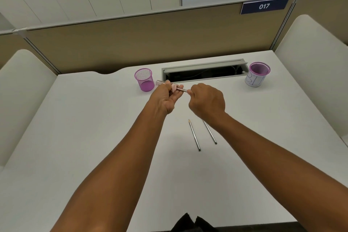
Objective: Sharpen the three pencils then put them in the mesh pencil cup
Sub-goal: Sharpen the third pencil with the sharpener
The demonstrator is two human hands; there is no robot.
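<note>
Broadly, a white desk (75,137) spans the view below a partition carrying a navy sign (264,6) that reads "017". Far right, a purple cup (257,74) wears paper with unreadable scrawl. Left of the cable slot sits the mesh pencil cup (144,79). Just beside it, the left hand (168,98) and right hand (207,100) pinch one pencil (181,89) between them; whether a sharpener is there I cannot tell. Two pencils (194,135) lie nearer.
</note>
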